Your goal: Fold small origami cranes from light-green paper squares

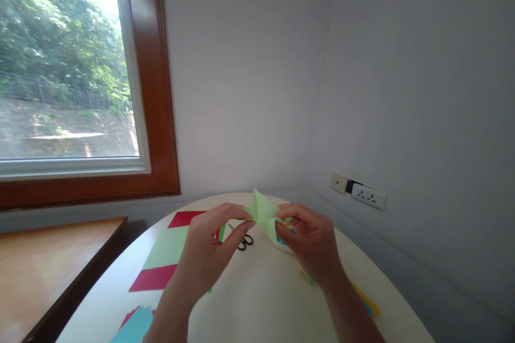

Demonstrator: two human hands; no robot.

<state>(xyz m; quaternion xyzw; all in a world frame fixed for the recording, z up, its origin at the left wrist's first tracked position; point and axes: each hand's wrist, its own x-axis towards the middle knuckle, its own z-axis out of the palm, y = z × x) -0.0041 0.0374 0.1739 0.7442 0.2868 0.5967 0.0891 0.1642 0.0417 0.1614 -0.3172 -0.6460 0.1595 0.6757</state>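
A folded piece of light green paper (264, 214) is held up above the round white table (257, 295), between both hands. My left hand (209, 249) pinches its left side with thumb and fingertips. My right hand (309, 241) pinches its right side, fingers curled round the fold. The paper has pointed flaps sticking up and down. Black-handled scissors (244, 241) lie on the table just behind the hands.
Sheets of red paper (153, 277), a pale green sheet (168, 246) and a blue sheet (137, 326) lie at the table's left. Yellow and blue strips (366, 300) lie at the right. A wooden desk (44, 262) stands left, under a window. Wall sockets (367, 194) sit right.
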